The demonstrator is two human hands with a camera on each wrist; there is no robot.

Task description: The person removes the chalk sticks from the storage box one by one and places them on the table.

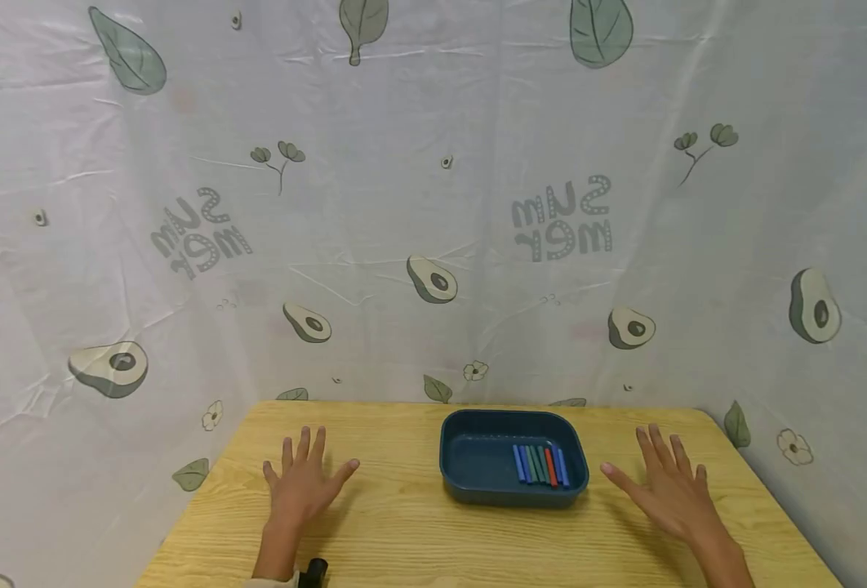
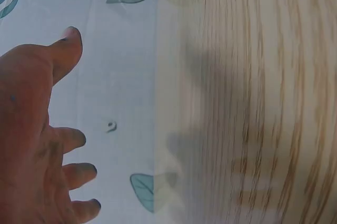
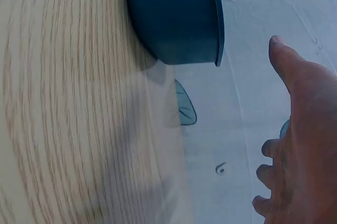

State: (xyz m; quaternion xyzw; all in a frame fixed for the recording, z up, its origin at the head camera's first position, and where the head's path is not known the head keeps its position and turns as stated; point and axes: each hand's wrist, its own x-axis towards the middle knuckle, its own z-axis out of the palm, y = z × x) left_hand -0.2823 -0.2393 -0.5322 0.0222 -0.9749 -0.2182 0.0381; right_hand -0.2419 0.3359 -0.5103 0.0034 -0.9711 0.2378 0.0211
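A dark blue rectangular tray (image 1: pixel 477 495) sits on the wooden table, a little right of the middle. Inside it, toward the right end, several short thin sticks lie side by side: blue ones (image 1: pixel 518 464), green ones (image 1: pixel 536 464) and one red stick (image 1: pixel 551 467). Left of the tray, my left hand (image 1: pixel 303 488) is spread over the table with nothing in it. My right hand (image 1: pixel 669 494) is spread to the right of the tray, its thumb pointing toward the rim. In the right wrist view, the tray's outer wall (image 3: pixel 176 18) stands apart from the right hand.
The light wooden table (image 1: pixel 397 539) extends beneath both hands. Behind it and at both sides hangs a pale curtain (image 1: pixel 375 204) printed with avocados and leaves. A black band (image 1: pixel 314 572) is on the left wrist.
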